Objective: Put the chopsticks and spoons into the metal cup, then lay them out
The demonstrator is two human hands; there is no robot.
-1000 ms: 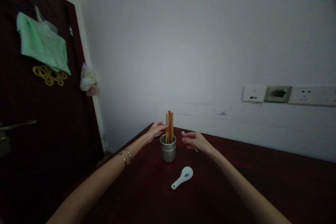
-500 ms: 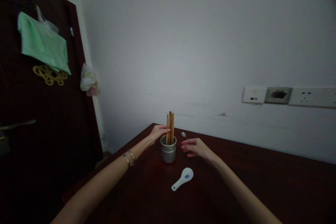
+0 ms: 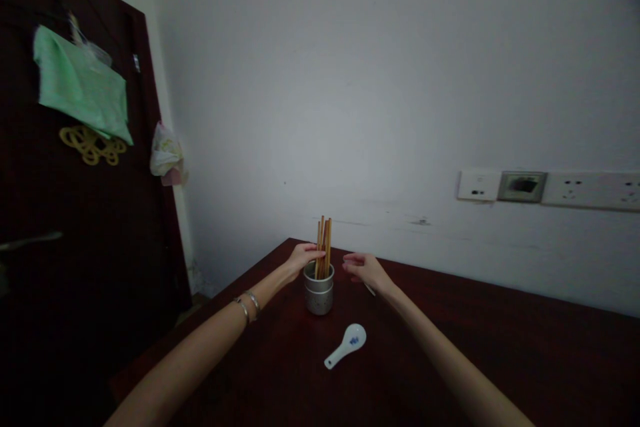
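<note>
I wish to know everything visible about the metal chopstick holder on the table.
The chopstick holder is a grey, cylindrical, metallic-looking cup with an open top, a ridge around its middle and small dark marks, perhaps holes, below. It stands upright on the dark reddish table, with several wooden-looking chopsticks standing inside. The left hand is at the chopsticks, above the rim; whether it touches the holder itself is unclear.
</note>
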